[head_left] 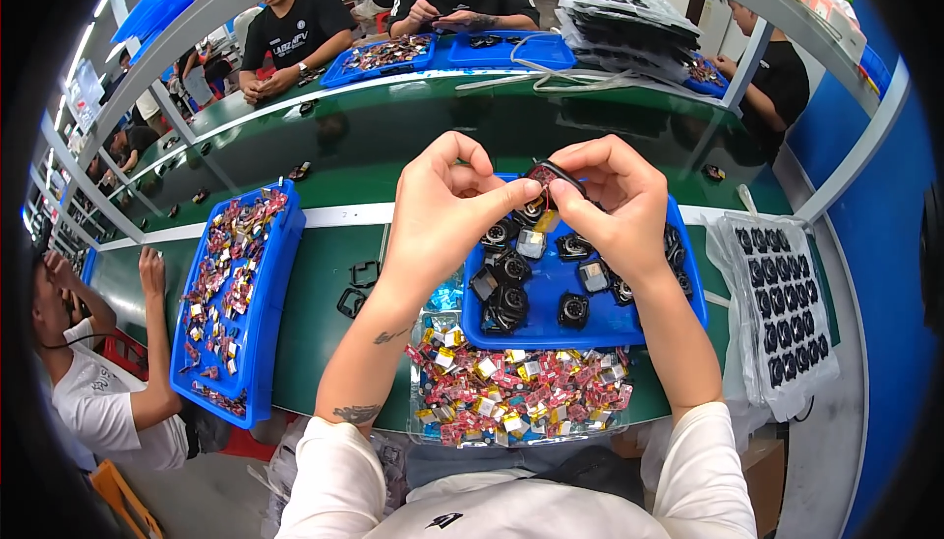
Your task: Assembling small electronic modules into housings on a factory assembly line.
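Both hands meet above a blue tray (541, 328), working on a small black watch-like case (544, 167) with a red circuit board showing in it. My right hand (619, 205) grips the case by its edge, thumb and fingers closed. My left hand (447, 200) reaches in from the other side, its thumb tip pressed against the board; its curled fingers partly hide the contact. Several black round-faced cases (573, 309) lie in the tray, some with silver batteries (594, 276). Nearer me, a clear tray (418, 431) is heaped with red circuit boards (531, 391) and yellow-taped batteries.
Left stands a blue bin (270, 332) of similar boards; two black frames (352, 301) lie beside it. On the right is a white plastic tray (762, 362) with rows of black cases. Beyond runs a green conveyor (393, 146). Metal posts (855, 150) frame the bench. Several co-workers sit around.
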Available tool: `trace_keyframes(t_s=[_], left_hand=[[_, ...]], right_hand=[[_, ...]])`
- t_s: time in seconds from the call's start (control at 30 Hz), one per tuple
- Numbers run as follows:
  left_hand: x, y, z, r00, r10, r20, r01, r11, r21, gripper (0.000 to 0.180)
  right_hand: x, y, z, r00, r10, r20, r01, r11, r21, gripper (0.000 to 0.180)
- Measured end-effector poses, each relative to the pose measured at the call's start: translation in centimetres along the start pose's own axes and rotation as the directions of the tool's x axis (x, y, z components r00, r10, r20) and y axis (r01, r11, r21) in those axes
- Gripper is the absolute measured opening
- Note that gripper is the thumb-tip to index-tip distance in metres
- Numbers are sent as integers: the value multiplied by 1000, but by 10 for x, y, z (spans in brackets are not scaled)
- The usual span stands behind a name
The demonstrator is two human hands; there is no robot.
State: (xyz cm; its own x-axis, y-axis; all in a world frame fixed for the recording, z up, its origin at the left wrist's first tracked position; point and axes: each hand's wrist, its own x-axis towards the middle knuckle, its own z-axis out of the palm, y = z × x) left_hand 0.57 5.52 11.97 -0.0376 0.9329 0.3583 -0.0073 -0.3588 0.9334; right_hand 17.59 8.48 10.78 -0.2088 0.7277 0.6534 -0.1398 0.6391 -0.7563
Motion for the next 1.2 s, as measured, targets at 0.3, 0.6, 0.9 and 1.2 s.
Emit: trace_keyframes(t_s=[0.3, 0.6, 0.9, 1.2], left_hand=[[6, 24, -28, 999, 43, -17, -42, 997, 60, 20], [0, 49, -63, 968, 213, -131, -211, 977, 28, 15], [-12, 52, -70, 981, 169, -93, -178, 980, -92, 10], [-9, 46, -54, 975, 222, -11, -222, 973, -59, 22]], right_hand=[[14, 9, -11, 990, 140, -29, -142, 988, -60, 12], [96, 156, -64, 857, 504, -110, -489, 726, -484, 19], [89, 220, -96, 652, 732, -200, -598, 333, -729, 21], [31, 35, 7, 873, 314, 373, -34, 802, -597, 23]])
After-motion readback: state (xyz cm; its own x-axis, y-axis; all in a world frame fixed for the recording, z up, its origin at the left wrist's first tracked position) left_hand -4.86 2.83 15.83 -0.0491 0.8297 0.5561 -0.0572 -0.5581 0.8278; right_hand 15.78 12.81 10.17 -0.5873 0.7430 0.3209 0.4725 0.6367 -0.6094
